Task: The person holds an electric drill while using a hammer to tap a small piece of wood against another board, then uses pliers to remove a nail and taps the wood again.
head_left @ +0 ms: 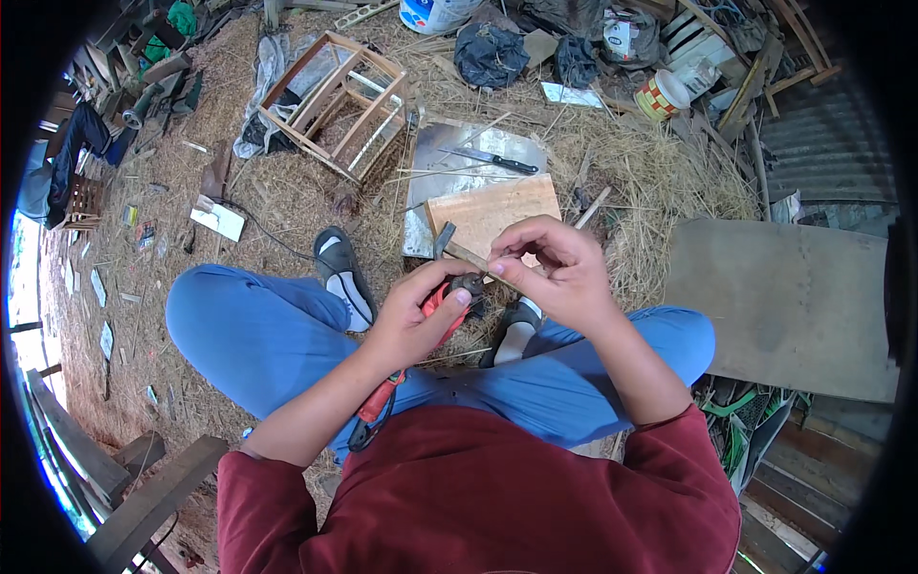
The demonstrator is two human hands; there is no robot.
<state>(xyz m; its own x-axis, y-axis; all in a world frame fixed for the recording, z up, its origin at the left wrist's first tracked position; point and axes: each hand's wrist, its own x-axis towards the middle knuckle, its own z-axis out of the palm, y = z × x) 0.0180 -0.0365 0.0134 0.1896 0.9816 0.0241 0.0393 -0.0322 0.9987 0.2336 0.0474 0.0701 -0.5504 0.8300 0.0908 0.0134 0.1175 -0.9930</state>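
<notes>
My left hand (pixel 418 320) is wrapped round a red corded power tool (pixel 384 394) between my knees. The tool's dark head (pixel 470 283) shows past my thumb; its exact kind is partly hidden. My right hand (pixel 559 268) is closed in a pinch beside that head, thumb and forefinger together. What sits between those fingertips is too small to make out. A hammer (pixel 457 247) with a wooden handle reaches to the right fingertips; whether they touch it I cannot tell. Beyond it lies a light wooden board (pixel 497 203).
A black-handled knife (pixel 490 161) rests on a metal sheet (pixel 430 182) ahead. Farther off stands a wooden stool-like frame (pixel 335 105). Black bags (pixel 490 55) and a patterned bucket (pixel 662 95) are at the back. A large flat panel (pixel 779 297) lies at right; straw covers the ground.
</notes>
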